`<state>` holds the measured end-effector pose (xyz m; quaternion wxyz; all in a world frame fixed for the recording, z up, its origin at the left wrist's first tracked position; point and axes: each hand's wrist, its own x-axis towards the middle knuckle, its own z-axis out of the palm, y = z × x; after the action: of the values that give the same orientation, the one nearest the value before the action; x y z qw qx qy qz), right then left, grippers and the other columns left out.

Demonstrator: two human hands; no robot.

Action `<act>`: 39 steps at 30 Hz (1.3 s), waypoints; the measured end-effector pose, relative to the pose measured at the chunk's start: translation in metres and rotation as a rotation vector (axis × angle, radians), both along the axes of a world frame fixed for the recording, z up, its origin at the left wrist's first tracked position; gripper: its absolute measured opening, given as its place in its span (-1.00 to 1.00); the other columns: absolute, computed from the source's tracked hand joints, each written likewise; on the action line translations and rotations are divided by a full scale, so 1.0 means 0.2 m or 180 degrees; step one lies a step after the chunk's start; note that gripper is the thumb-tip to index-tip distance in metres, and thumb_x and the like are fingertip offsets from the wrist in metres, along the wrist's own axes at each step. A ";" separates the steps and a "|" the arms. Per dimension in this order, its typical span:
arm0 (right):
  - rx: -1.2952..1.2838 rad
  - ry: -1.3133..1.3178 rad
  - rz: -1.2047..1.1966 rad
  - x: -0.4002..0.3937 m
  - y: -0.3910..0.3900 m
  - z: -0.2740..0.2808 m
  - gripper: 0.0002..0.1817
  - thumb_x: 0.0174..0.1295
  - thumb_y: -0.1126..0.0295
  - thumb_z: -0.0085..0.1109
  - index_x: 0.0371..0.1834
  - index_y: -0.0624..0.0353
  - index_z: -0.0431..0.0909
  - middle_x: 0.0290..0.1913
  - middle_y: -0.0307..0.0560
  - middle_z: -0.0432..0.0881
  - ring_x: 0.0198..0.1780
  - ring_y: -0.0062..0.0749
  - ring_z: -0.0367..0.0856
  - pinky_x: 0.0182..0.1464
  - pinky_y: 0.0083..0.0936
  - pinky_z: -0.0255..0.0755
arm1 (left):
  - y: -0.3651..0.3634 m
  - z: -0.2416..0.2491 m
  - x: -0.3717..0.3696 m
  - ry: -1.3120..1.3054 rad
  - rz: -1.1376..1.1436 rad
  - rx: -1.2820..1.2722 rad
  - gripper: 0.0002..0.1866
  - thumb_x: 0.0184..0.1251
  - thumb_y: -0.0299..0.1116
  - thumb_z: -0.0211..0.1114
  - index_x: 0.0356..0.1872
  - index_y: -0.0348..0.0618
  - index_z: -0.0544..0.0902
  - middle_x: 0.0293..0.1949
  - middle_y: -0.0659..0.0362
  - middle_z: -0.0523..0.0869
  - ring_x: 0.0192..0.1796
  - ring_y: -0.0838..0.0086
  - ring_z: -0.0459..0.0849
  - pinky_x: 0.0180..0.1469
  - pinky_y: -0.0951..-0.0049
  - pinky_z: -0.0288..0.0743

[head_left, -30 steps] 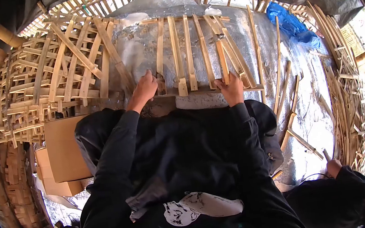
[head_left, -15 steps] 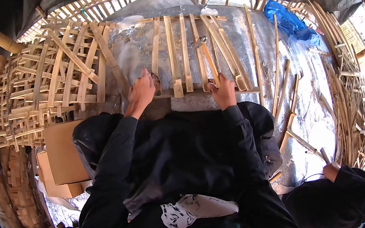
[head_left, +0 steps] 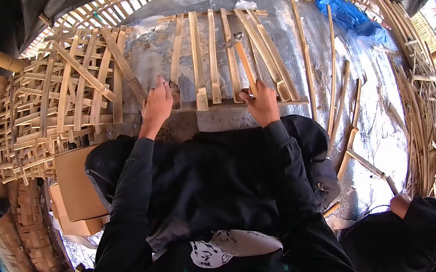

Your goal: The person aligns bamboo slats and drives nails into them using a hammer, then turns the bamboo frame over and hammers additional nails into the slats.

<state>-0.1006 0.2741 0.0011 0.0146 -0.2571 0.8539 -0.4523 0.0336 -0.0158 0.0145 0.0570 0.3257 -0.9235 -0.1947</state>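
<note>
My right hand (head_left: 263, 101) is closed round the wooden handle of a hammer (head_left: 245, 64). Its metal head points away from me, over the bamboo slats. My left hand (head_left: 157, 106) is at the near left of the slat frame, beside the lower end of a bamboo slat (head_left: 177, 59). Its index finger reaches forward while the other fingers curl; what they grip, if anything, is hidden. Several upright slats, among them a pale one (head_left: 197, 62), lie across a near crosspiece (head_left: 225, 104) and a far one.
A bamboo lattice (head_left: 30, 115) lies at left, with cardboard boxes (head_left: 79, 177) below it. Loose bamboo strips (head_left: 340, 104) rest on the shiny sheet at right. A blue plastic bag (head_left: 345, 20) lies at the back right. Another person's dark sleeve (head_left: 421, 220) shows at lower right.
The view has shifted slightly, so the slats and both hands appear a little further left and up. The hammer stays in my right hand, and my left hand remains by the same slat.
</note>
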 end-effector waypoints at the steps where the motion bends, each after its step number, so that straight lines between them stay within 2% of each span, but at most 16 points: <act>1: -0.0024 -0.0036 0.0030 0.00 0.00 0.00 -0.66 0.27 0.38 0.52 -0.21 0.37 0.50 -0.28 0.36 0.73 -0.14 0.44 0.70 -0.12 0.09 0.54 | 0.00 0.00 0.00 -0.0018 -0.0004 -0.0006 -0.69 0.78 -0.06 -0.09 0.19 -0.04 0.42 -0.15 -0.21 0.84 -0.04 -0.33 0.77 0.03 -0.39 0.60; 6: 0.0023 0.0187 0.0062 0.03 0.00 0.07 -0.69 0.32 0.41 0.48 -0.23 0.34 0.48 -0.33 0.38 0.69 -0.19 0.47 0.67 -0.20 0.08 0.52 | 0.00 0.05 0.00 0.0134 -0.0131 -0.0006 -0.71 0.78 -0.11 -0.08 0.14 -0.10 0.43 -0.17 -0.24 0.82 -0.05 -0.33 0.76 -0.01 -0.38 0.59; 8: -0.0313 0.0532 -0.0055 0.04 -0.01 0.10 -0.73 0.38 0.45 0.42 -0.20 0.32 0.45 -0.36 0.41 0.64 -0.23 0.50 0.63 -0.30 0.09 0.45 | -0.01 0.06 0.00 0.0311 -0.0203 -0.0017 -0.72 0.78 -0.14 -0.07 0.12 -0.13 0.44 -0.17 -0.26 0.81 -0.05 -0.33 0.75 -0.03 -0.38 0.57; 13: -0.0609 0.0703 -0.0221 0.13 -0.01 0.31 -0.79 0.48 0.48 0.32 -0.10 0.30 0.43 -0.34 0.43 0.61 -0.26 0.50 0.60 -0.33 0.13 0.36 | 0.00 0.08 0.00 0.0729 -0.0330 0.0065 -0.76 0.74 -0.22 0.00 0.07 -0.21 0.45 -0.23 -0.32 0.78 -0.08 -0.34 0.73 -0.07 -0.38 0.54; 15: -0.0762 0.0652 -0.0212 0.17 0.00 0.33 -0.82 0.49 0.52 0.29 -0.07 0.30 0.44 -0.26 0.41 0.66 -0.24 0.48 0.61 -0.30 0.14 0.37 | -0.01 0.04 0.00 0.0769 -0.0391 0.0087 -0.77 0.72 -0.25 0.03 0.05 -0.22 0.47 -0.25 -0.33 0.77 -0.11 -0.36 0.73 -0.07 -0.38 0.54; 16: -0.0847 0.0636 -0.0195 0.19 0.00 0.32 -0.82 0.48 0.56 0.27 -0.03 0.30 0.44 -0.13 0.37 0.74 -0.18 0.47 0.64 -0.26 0.14 0.42 | -0.02 -0.01 0.00 0.0769 -0.0443 0.0133 -0.79 0.69 -0.28 0.06 0.04 -0.24 0.49 -0.28 -0.35 0.76 -0.13 -0.37 0.73 -0.08 -0.38 0.54; 17: -0.0859 0.0669 -0.0193 0.19 0.01 0.29 -0.82 0.48 0.56 0.27 -0.03 0.30 0.44 -0.13 0.37 0.74 -0.18 0.47 0.64 -0.26 0.14 0.42 | -0.03 -0.07 0.00 0.0802 -0.0446 0.0120 -0.79 0.69 -0.28 0.06 0.04 -0.24 0.49 -0.28 -0.35 0.76 -0.13 -0.37 0.73 -0.08 -0.38 0.54; 19: -0.0610 0.0814 -0.0133 0.19 0.04 0.24 -0.80 0.49 0.55 0.25 -0.08 0.29 0.36 0.06 0.14 0.83 -0.12 0.41 0.69 -0.23 0.03 0.54 | -0.04 -0.16 0.01 0.1054 -0.0575 0.0265 -0.79 0.72 -0.29 0.03 0.01 -0.26 0.47 -0.35 -0.37 0.70 -0.14 -0.41 0.68 -0.12 -0.31 0.46; 21: -0.0590 0.0744 -0.0165 0.17 0.05 0.19 -0.80 0.49 0.54 0.26 -0.08 0.28 0.37 0.06 0.14 0.83 -0.09 0.40 0.69 -0.21 0.05 0.55 | -0.05 -0.18 0.02 0.1027 -0.0534 0.0238 -0.80 0.70 -0.32 0.06 -0.01 -0.28 0.48 -0.34 -0.38 0.70 -0.14 -0.42 0.68 -0.12 -0.32 0.46; 24: -0.0486 0.0625 -0.0146 0.14 0.07 0.12 -0.80 0.49 0.50 0.29 -0.09 0.28 0.40 0.01 0.15 0.84 -0.09 0.43 0.68 -0.20 0.08 0.55 | -0.07 -0.19 0.02 0.0794 -0.0437 0.0166 -0.75 0.66 -0.27 0.08 0.04 -0.27 0.54 -0.26 -0.36 0.76 -0.11 -0.38 0.73 -0.04 -0.35 0.57; 26: -0.0590 0.0599 -0.0082 0.13 0.07 0.10 -0.83 0.46 0.54 0.28 -0.12 0.27 0.43 -0.13 0.27 0.81 -0.10 0.40 0.72 -0.17 0.12 0.56 | -0.09 -0.20 0.03 0.0710 -0.0407 0.0216 -0.72 0.68 -0.23 0.05 0.05 -0.26 0.54 -0.21 -0.36 0.77 -0.07 -0.38 0.73 0.01 -0.35 0.57; 27: -0.0582 0.0591 -0.0069 0.12 0.07 0.09 -0.83 0.46 0.54 0.28 -0.12 0.27 0.43 -0.13 0.27 0.81 -0.10 0.40 0.72 -0.17 0.12 0.56 | -0.09 -0.20 0.03 0.0704 -0.0392 0.0224 -0.72 0.68 -0.23 0.05 0.05 -0.26 0.54 -0.21 -0.36 0.77 -0.07 -0.38 0.73 0.01 -0.35 0.57; 29: -0.0042 0.0582 -0.0184 0.11 0.07 0.06 -0.81 0.45 0.51 0.32 -0.14 0.27 0.44 -0.19 0.28 0.81 -0.12 0.38 0.74 -0.17 0.11 0.58 | -0.08 -0.21 0.03 0.0555 -0.0339 0.0191 -0.73 0.68 -0.22 0.05 0.06 -0.22 0.54 -0.16 -0.35 0.79 -0.02 -0.39 0.73 0.05 -0.35 0.57; 30: -0.0167 0.0656 -0.0158 0.11 0.07 0.05 -0.78 0.43 0.47 0.36 -0.15 0.27 0.45 -0.27 0.30 0.77 -0.16 0.40 0.72 -0.20 0.11 0.55 | -0.08 -0.21 0.03 0.0542 -0.0334 0.0200 -0.73 0.68 -0.22 0.05 0.06 -0.22 0.54 -0.16 -0.35 0.79 -0.02 -0.39 0.73 0.05 -0.35 0.57; 36: -0.0101 0.0625 -0.0145 0.11 0.06 0.05 -0.75 0.44 0.42 0.38 -0.19 0.27 0.45 -0.36 0.34 0.67 -0.24 0.44 0.67 -0.26 0.12 0.47 | -0.06 -0.08 0.03 0.0340 -0.0131 -0.0042 -0.73 0.70 -0.18 0.03 0.08 -0.14 0.54 -0.11 -0.27 0.82 -0.01 -0.35 0.76 0.05 -0.38 0.58; 39: -0.0300 0.0470 -0.0070 0.13 0.06 0.07 -0.69 0.46 0.32 0.39 -0.21 0.30 0.45 -0.35 0.40 0.62 -0.18 0.51 0.62 -0.24 0.15 0.42 | -0.09 -0.07 0.05 0.0344 -0.0115 -0.0008 -0.72 0.71 -0.16 0.01 0.09 -0.13 0.54 -0.13 -0.26 0.82 -0.02 -0.32 0.77 0.04 -0.40 0.57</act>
<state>-0.0748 0.2857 0.0151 -0.0655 -0.2808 0.8332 -0.4719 0.0435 -0.0345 0.0000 0.1037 0.2979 -0.9250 -0.2119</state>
